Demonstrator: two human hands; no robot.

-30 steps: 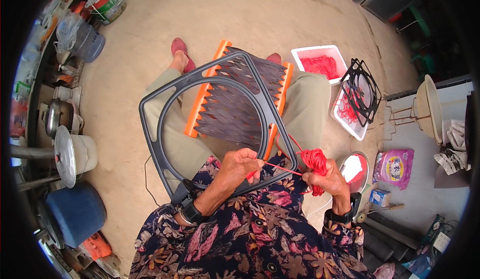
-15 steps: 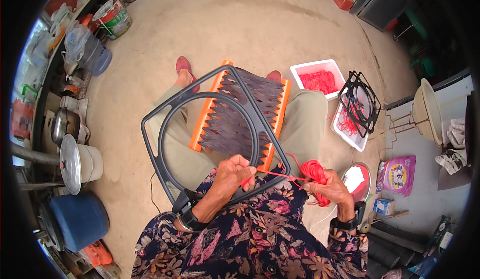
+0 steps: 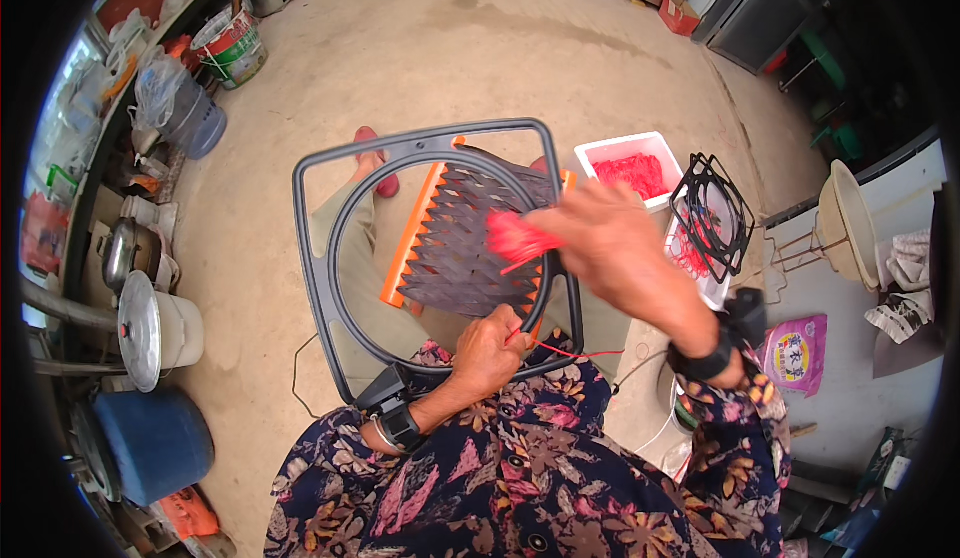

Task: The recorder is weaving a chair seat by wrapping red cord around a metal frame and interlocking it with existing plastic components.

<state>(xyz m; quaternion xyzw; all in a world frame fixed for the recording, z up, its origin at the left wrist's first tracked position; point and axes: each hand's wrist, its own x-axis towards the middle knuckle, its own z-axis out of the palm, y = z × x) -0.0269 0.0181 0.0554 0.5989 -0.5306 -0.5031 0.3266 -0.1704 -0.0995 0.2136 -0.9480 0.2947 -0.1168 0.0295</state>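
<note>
Where the ring of the black square frame (image 3: 420, 146) curves at its near right, my left hand (image 3: 488, 353), which I run from a remote station, is curled closed, thumb and fingers pinching a red cord (image 3: 575, 355) at the ring. The frame is over the lap. From the left hand, the cord runs across the frame's near right corner; I cannot trace its far end. Above the frame's right side I have my right hand (image 3: 610, 248), blurred, fingers closed on a red cord bundle (image 3: 518, 240) that overlaps the ring's opening in this view. Through that opening I see an orange-toothed rack (image 3: 455, 248) strung with dark strips, below the frame. To the frame's right, a white box (image 3: 620, 143) contains red cord; beside it, a stack of black frames (image 3: 693, 193) lies over a second white box (image 3: 715, 294). Well left of the frame stand a lidded white pot (image 3: 180, 333) and a blue barrel (image 3: 155, 445).
</note>
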